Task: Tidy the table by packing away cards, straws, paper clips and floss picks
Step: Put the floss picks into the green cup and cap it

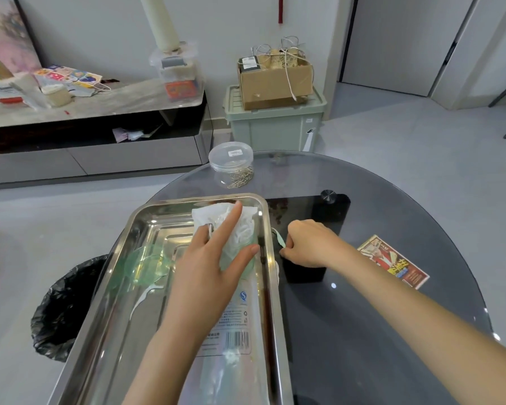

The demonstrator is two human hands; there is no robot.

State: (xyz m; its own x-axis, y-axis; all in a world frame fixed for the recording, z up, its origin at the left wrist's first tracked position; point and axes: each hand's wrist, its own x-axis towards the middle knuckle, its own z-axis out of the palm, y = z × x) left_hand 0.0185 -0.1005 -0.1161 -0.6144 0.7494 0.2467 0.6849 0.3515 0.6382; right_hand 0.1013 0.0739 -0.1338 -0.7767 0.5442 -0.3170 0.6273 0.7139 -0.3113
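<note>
glass table, steel tray, clip jar, card

Floss picks, paper clips and a card pack on the desk
The white floss picks fill the far end of a clear printed bag lying lengthwise in a steel tray, with one loose white pick on the tray floor. A mint-green floss pick is pinched in the right hand's fingers just beside the tray's right rim. The paper clips sit in a lidded clear jar, and the colourful card pack lies flat.
</note>
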